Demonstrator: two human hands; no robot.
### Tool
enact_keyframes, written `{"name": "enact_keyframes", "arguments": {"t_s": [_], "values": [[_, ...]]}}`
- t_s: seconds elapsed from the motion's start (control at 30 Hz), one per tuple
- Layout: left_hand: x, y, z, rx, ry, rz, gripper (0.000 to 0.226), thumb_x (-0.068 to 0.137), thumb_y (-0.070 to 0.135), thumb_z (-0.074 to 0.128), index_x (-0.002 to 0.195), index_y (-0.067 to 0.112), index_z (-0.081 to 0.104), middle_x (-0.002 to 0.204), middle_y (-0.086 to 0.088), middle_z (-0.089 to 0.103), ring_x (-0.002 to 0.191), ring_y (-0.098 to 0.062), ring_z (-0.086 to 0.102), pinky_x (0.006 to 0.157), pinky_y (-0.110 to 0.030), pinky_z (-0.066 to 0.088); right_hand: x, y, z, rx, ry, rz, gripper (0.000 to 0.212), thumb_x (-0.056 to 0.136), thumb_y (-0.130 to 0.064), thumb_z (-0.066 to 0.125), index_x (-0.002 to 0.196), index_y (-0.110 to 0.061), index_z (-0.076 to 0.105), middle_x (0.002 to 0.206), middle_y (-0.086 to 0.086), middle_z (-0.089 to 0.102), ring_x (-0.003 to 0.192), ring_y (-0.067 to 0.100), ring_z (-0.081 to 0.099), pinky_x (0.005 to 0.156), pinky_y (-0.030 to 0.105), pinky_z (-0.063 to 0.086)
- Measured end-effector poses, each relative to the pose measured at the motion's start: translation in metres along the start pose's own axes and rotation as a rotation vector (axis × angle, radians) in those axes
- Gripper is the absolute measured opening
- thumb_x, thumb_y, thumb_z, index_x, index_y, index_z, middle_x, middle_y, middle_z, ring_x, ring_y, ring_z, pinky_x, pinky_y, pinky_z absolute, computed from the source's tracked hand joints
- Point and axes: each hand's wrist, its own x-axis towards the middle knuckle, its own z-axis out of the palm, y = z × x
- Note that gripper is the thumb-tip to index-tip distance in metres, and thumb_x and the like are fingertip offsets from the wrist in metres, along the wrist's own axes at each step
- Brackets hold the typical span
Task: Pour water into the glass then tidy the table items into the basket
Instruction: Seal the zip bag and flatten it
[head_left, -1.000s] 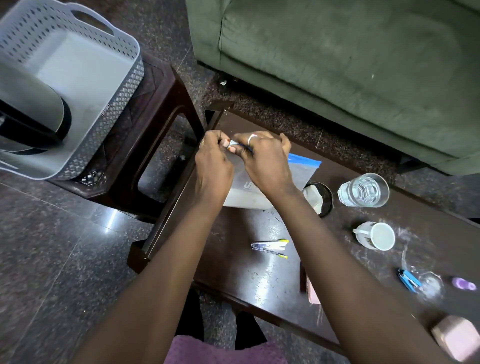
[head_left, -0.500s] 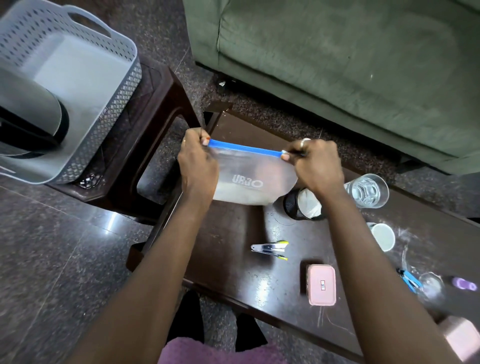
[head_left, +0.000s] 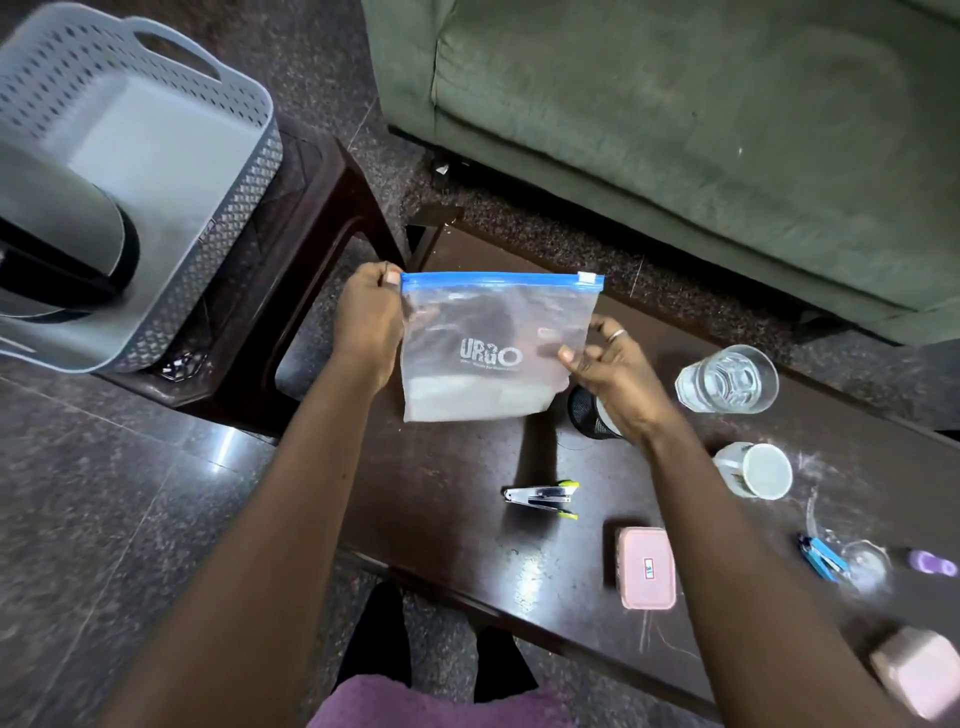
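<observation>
A clear zip bag (head_left: 493, 358) with a blue seal strip and "URGO" print hangs flat above the dark coffee table's (head_left: 447, 499) left end. My left hand (head_left: 369, 322) pinches its top left corner. My right hand (head_left: 602, 374) is lower, at the bag's right edge, with the thumb in front and a fingertip showing through the plastic behind. The white slider sits at the strip's right end. A grey perforated basket (head_left: 260, 171) stands on a side table at the left, holding a steel kettle (head_left: 62, 244). A glass of water (head_left: 727, 379) stands on the table to the right.
On the table lie a black mesh cup (head_left: 589, 415), a white mug (head_left: 758, 470), a stapler (head_left: 540, 499), a pink box (head_left: 647, 569), a blue tool (head_left: 823, 556) and a purple item (head_left: 932, 563). A green sofa (head_left: 675, 130) runs behind. The dark side table (head_left: 322, 208) stands left.
My right hand drew the slider across the blue strip to the right, then left it and dropped to the bag's right edge. The bag now hangs flat, lifted slightly.
</observation>
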Motion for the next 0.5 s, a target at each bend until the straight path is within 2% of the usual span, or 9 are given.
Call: {"name": "enact_keyframes", "arguments": {"t_s": [0.07, 0.1, 0.13, 0.2, 0.27, 0.33, 0.4, 0.43, 0.5], "values": [[0.0, 0.002, -0.004, -0.089, -0.063, -0.109, 0.024, 0.1, 0.017, 0.035, 0.082, 0.014, 0.049, 0.077, -0.005, 0.054, 0.066, -0.016, 0.058, 0.063, -0.033, 0.056, 0.001, 0.015, 0.004, -0.015, 0.07, -0.022, 0.032, 0.082, 0.012, 0.055, 0.098, -0.014, 0.048, 0.072, -0.002, 0.075, 0.068, 0.008, 0.07, 0.066, 0.022, 0.056], [0.0, 0.001, -0.007, -0.085, -0.104, -0.176, 0.023, 0.1, 0.029, 0.035, 0.09, 0.015, 0.05, 0.08, -0.003, 0.057, 0.067, -0.014, 0.06, 0.061, -0.032, 0.054, 0.002, 0.019, 0.005, -0.02, 0.114, -0.04, 0.032, 0.082, 0.012, 0.056, 0.096, -0.015, 0.049, 0.071, -0.002, 0.075, 0.065, 0.009, 0.069, 0.064, 0.023, 0.056], [0.001, -0.003, -0.013, -0.054, -0.163, -0.253, 0.034, 0.098, 0.044, 0.033, 0.101, 0.016, 0.051, 0.085, -0.003, 0.061, 0.072, -0.015, 0.062, 0.064, -0.032, 0.053, 0.003, 0.022, 0.006, -0.022, 0.162, -0.062, 0.031, 0.081, 0.011, 0.059, 0.094, -0.016, 0.049, 0.07, -0.001, 0.074, 0.063, 0.01, 0.069, 0.063, 0.025, 0.057], [0.002, -0.013, -0.023, 0.076, -0.314, -0.383, 0.06, 0.089, 0.066, 0.026, 0.116, 0.019, 0.053, 0.101, -0.007, 0.066, 0.09, -0.022, 0.065, 0.077, -0.036, 0.052, 0.006, 0.026, 0.007, 0.031, 0.24, -0.091, 0.033, 0.079, 0.01, 0.062, 0.092, -0.018, 0.049, 0.071, 0.001, 0.072, 0.062, 0.012, 0.066, 0.062, 0.033, 0.058], [-0.001, -0.026, -0.027, 0.204, -0.441, -0.415, 0.068, 0.084, 0.071, 0.027, 0.13, 0.024, 0.046, 0.12, -0.01, 0.061, 0.109, -0.025, 0.06, 0.097, -0.042, 0.045, 0.008, 0.026, 0.007, 0.103, 0.303, -0.094, 0.035, 0.079, 0.01, 0.063, 0.091, -0.02, 0.05, 0.069, 0.003, 0.069, 0.064, 0.014, 0.064, 0.06, 0.041, 0.058], [-0.007, -0.038, -0.025, 0.218, -0.491, -0.347, 0.057, 0.087, 0.058, 0.045, 0.134, 0.026, 0.04, 0.13, -0.004, 0.056, 0.114, -0.022, 0.058, 0.102, -0.041, 0.04, 0.012, 0.024, 0.007, 0.122, 0.358, -0.091, 0.036, 0.079, 0.008, 0.064, 0.091, -0.023, 0.05, 0.066, 0.002, 0.07, 0.061, 0.015, 0.065, 0.056, 0.039, 0.058], [-0.011, -0.045, -0.022, 0.155, -0.444, -0.246, 0.052, 0.086, 0.027, 0.062, 0.133, 0.024, 0.039, 0.115, 0.001, 0.064, 0.101, -0.018, 0.062, 0.091, -0.037, 0.045, 0.014, 0.02, 0.006, 0.143, 0.376, -0.099, 0.038, 0.08, 0.008, 0.062, 0.094, -0.026, 0.05, 0.064, -0.001, 0.07, 0.058, 0.013, 0.065, 0.054, 0.032, 0.056], [-0.011, -0.048, -0.02, 0.109, -0.411, -0.208, 0.057, 0.084, 0.013, 0.064, 0.132, 0.025, 0.037, 0.104, 0.0, 0.066, 0.093, -0.016, 0.063, 0.085, -0.035, 0.048, 0.015, 0.019, 0.006, 0.131, 0.382, -0.109, 0.039, 0.081, 0.007, 0.062, 0.096, -0.028, 0.051, 0.062, -0.003, 0.069, 0.059, 0.012, 0.064, 0.056, 0.029, 0.055], [-0.01, -0.051, -0.02, 0.057, -0.375, -0.123, 0.064, 0.081, -0.001, 0.064, 0.13, 0.031, 0.038, 0.09, -0.001, 0.066, 0.082, -0.012, 0.064, 0.077, -0.031, 0.052, 0.015, 0.017, 0.003, 0.061, 0.372, -0.118, 0.036, 0.083, 0.001, 0.062, 0.099, -0.03, 0.054, 0.064, -0.007, 0.062, 0.061, 0.008, 0.06, 0.063, 0.027, 0.05]]}}
